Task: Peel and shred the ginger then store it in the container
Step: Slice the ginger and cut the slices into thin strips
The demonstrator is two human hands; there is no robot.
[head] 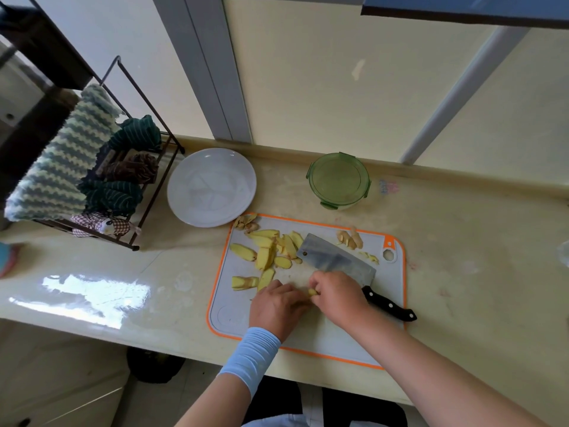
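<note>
On the grey, orange-rimmed cutting board (338,337) lie several peeled yellow ginger slices (267,251). A small ginger piece (312,292) sits between my two hands; my left hand (277,306) and my right hand (337,295) both pinch it over the board's middle. A cleaver (335,260) with a black handle (389,305) lies flat on the board just behind my right hand. Brown peel scraps (349,238) lie at the board's far edge, and more scraps (246,222) at its far left corner. The green lidded container (338,180) stands shut behind the board.
A white plate (211,187) sits left of the container. A wire rack (129,167) with cloths stands at the far left. The counter's front edge runs close below the board. A wall rises right behind the container.
</note>
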